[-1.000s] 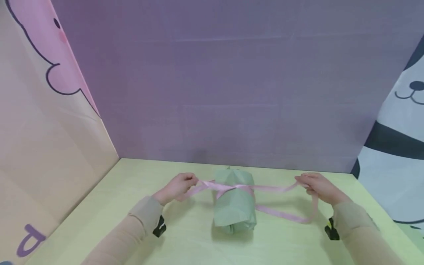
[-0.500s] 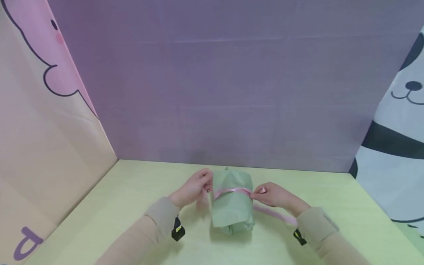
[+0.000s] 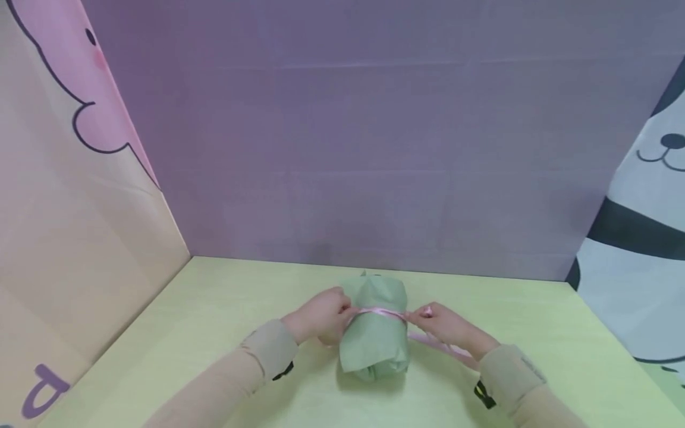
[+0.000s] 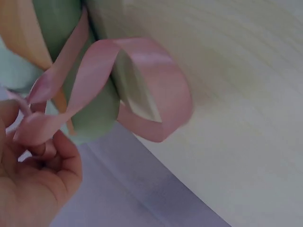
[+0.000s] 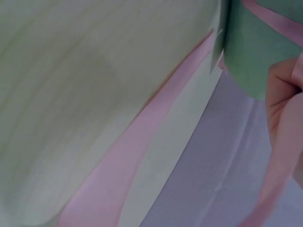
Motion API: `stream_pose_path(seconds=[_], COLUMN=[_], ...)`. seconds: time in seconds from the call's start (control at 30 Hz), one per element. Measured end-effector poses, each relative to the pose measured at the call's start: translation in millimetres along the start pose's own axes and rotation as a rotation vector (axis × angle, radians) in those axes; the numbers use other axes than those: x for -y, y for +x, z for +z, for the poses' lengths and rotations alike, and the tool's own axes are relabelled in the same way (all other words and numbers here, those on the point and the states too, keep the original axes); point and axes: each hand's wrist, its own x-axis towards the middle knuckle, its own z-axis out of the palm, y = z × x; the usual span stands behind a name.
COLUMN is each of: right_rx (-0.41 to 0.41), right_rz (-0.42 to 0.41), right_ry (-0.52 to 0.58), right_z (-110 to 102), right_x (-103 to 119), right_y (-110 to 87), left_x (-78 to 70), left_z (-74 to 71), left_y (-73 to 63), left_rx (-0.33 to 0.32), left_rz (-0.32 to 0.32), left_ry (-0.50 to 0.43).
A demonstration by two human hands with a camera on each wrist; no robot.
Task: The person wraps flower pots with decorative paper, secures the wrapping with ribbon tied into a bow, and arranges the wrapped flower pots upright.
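A parcel wrapped in pale green paper (image 3: 373, 351) lies on the table, with a pink ribbon (image 3: 381, 311) drawn across its top. At the parcel's left side my left hand (image 3: 323, 315) pinches the ribbon between thumb and fingers. My right hand (image 3: 448, 326) grips the ribbon close against the right side. In the left wrist view a wide ribbon loop (image 4: 163, 75) hangs out from the left hand's fingers (image 4: 67, 153). The right wrist view shows one ribbon length (image 5: 125, 156) trailing over the table and another running down from the right hand (image 5: 282, 90).
The pale yellow-green table (image 3: 230, 285) meets a purple backdrop (image 3: 342, 148) just behind the parcel. Printed cloth panels stand at both sides, with a pink figure (image 3: 109, 128) on the left and a panda (image 3: 650, 208) on the right.
Both hands have come inward from wide apart to the parcel's two sides. The ribbon, stretched out sideways before, now lies narrow across the top. Lately the left hand has shifted slightly right.
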Motion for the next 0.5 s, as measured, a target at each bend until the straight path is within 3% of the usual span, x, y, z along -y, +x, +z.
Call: stream_pose_path(seconds=[0.13,0.3,0.43,0.5], right_rx=[-0.006,-0.014,0.003,0.026], right_rz=[0.053,0.061,0.071,0.044], right_ry=[0.048,0.077,0.096,0.046], right_z=[3.1,2.4,0.7,-1.5], right_x=[-5.7,-11.1,-13.9,-15.4], right_y=[-2.1,-7.5,-10.2,-10.2], left_x=[-1.3,3.4,7.6,9.7], left_z=[3.2,3.4,2.6,2.0], left_y=[-1.2,-2.7,-2.3,-2.0], left_rx=[-0.004,-0.043,-0.021,-0.009], left_rz=[-0.022,-0.019,0.001,0.016], left_ry=[-0.026,-0.189,-0.233,-0.252])
